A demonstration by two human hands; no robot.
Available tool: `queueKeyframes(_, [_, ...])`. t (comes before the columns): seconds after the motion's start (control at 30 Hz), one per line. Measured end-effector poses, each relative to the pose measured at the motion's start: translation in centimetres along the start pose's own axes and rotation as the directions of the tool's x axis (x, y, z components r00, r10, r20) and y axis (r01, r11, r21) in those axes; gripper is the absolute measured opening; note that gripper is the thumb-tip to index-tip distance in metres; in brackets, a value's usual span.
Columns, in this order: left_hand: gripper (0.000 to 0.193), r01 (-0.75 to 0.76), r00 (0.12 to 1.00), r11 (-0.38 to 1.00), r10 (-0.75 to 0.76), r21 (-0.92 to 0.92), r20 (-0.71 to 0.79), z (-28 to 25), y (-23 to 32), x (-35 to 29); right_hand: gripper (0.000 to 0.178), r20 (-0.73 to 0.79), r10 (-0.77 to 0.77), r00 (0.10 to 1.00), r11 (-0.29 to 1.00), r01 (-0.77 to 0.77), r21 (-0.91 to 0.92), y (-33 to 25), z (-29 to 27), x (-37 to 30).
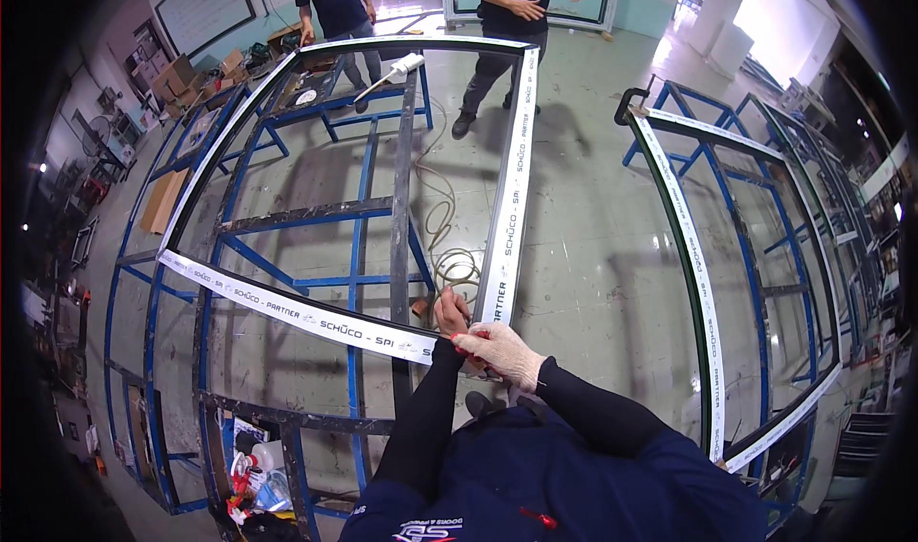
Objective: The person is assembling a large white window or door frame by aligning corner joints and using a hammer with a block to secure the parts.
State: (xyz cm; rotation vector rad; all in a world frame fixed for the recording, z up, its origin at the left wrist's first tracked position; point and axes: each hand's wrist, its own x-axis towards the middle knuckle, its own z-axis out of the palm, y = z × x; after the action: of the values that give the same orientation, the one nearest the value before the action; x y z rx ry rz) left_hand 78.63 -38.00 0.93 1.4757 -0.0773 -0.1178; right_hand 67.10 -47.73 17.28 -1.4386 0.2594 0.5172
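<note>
A large window or door frame (296,313), dark with white printed film along its bars, lies flat on blue and black trestles. My hands meet at its near right corner. My bare left hand (451,311) has its fingers curled in over the corner; what they hold, if anything, is hidden. My right hand (505,353), in a whitish knit glove, is closed beside the left wrist. Small bits of red (459,348) show at its fingertips, but the thing's kind cannot be made out. Black sleeves cover both forearms.
Two people stand beyond the frame; one hand (306,33) touches its far left corner. A white-headed mallet (406,64) rests across the far bars. A hose (442,217) coils on the floor. To the right, another filmed frame (693,265) carries a black clamp (628,105).
</note>
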Motion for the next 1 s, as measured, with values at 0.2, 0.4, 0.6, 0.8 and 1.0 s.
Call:
queueKeyframes(0.2, [0.076,0.052,0.991,0.999,-0.052,0.001,-0.125,1.1,-0.3,0.4,0.032,-0.477,-0.246,0.843,0.966,0.251,-0.056,2.7,2.3,1.4])
queueKeyframes(0.4, [0.048,-0.356,0.91,0.85,0.409,0.388,-0.061,-0.6,-2.1,0.5,0.029,-0.522,-0.08,0.849,0.972,0.183,0.149,2.2,3.7,1.0])
queueKeyframes(0.6, [0.067,-0.099,0.995,0.99,0.095,0.1,0.041,-0.2,1.0,0.0,0.056,0.479,-0.429,0.765,0.455,0.642,-0.617,-3.5,-3.8,-3.3])
queueKeyframes(0.8, [0.063,-0.178,0.978,0.983,0.172,0.039,0.115,-0.7,1.2,-1.5,0.052,0.774,-0.327,0.543,-0.02,0.814,-0.58,-6.1,-4.7,-0.6])
queueKeyframes(1.0, [0.058,-0.054,0.997,0.998,0.052,0.035,0.06,-0.8,0.4,-2.3,0.048,0.811,-0.197,0.551,-0.109,0.809,-0.577,-6.8,-4.5,0.3])
